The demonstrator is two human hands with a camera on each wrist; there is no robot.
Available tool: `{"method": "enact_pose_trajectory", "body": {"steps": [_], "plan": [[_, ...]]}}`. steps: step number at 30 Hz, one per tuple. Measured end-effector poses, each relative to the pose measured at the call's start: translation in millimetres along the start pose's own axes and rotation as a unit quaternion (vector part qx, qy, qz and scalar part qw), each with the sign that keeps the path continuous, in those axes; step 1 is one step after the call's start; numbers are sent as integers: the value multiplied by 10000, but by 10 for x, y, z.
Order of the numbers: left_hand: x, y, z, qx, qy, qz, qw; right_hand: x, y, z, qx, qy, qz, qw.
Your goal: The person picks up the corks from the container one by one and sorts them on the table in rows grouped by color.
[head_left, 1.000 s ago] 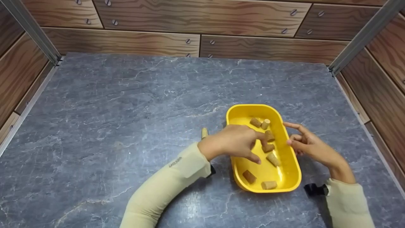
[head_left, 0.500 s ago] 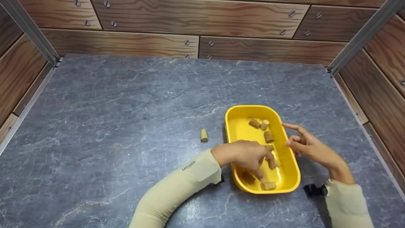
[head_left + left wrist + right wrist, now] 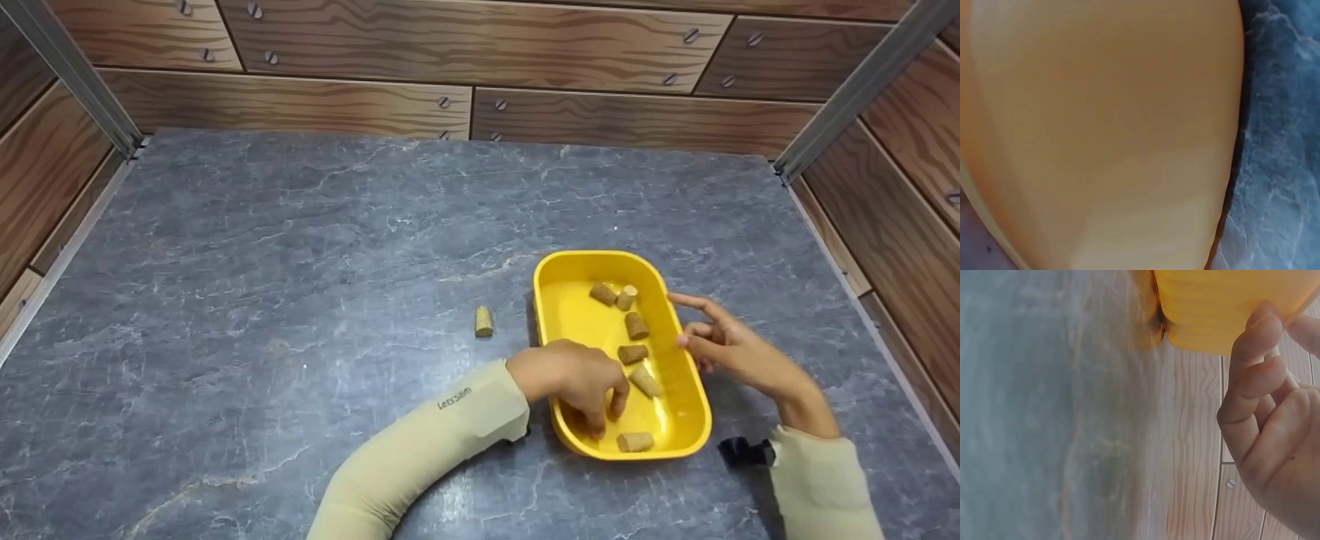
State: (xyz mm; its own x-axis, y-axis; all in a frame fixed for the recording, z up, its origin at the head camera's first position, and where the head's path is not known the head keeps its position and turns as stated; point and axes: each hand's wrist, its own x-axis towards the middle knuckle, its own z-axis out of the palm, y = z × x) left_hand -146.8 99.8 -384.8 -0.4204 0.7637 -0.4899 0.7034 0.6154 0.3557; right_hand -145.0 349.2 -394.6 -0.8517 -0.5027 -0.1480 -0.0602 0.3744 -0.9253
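Note:
A yellow plastic tub (image 3: 585, 319) stands on the table with several corks in it, among them a pale cork (image 3: 636, 442) near its front end. My left hand (image 3: 574, 379) reaches over the tub's left rim, fingers pointing down into its front left corner. A darker cork there is hidden under the hand, so I cannot see whether the fingers grip it. At the tub's right side, my right hand (image 3: 739, 349) holds the rim, thumb on the edge and other fingers bent against the outer wall, as the right wrist view shows. The tub's wall (image 3: 1117, 135) fills most of the left wrist view.
A single cork (image 3: 484, 321) lies on the marbled grey table (image 3: 300, 247), left of the tub. Wood-patterned panels (image 3: 480, 45) close off the back and both sides, with metal posts (image 3: 82, 82) at the corners.
My left hand has moved toward the front of the tub, then a little left, covering the dark cork. The cork left of the tub has come fully into view. My right hand stays put.

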Motion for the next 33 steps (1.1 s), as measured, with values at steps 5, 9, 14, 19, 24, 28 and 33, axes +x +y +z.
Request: {"method": "enact_pose_trajectory", "body": {"steps": [5, 9, 14, 19, 24, 28, 33], "plan": [[-11, 5, 4, 31, -41, 49, 10000, 2, 4, 6, 8, 10, 11, 10000], [-17, 13, 7, 141, -113, 11, 9998, 0, 8, 7, 35, 2, 11, 10000], [-16, 19, 7, 203, -207, -55, 9996, 1, 5, 8, 18, 12, 47, 10000], [-19, 21, -5, 224, -130, 2, 9997, 1, 0, 4, 20, 7, 43, 10000], [-46, 14, -43, 136, 93, 97, 9998, 2, 2, -3, 9, -29, 23, 10000], [-96, -6, -106, -9, 348, 177, 9992, 6, 1, -2, -32, -8, 22, 10000], [-217, -61, -222, -177, 999, 539, 9934, 5, 2, 6, -42, 0, 25, 10000]]}}
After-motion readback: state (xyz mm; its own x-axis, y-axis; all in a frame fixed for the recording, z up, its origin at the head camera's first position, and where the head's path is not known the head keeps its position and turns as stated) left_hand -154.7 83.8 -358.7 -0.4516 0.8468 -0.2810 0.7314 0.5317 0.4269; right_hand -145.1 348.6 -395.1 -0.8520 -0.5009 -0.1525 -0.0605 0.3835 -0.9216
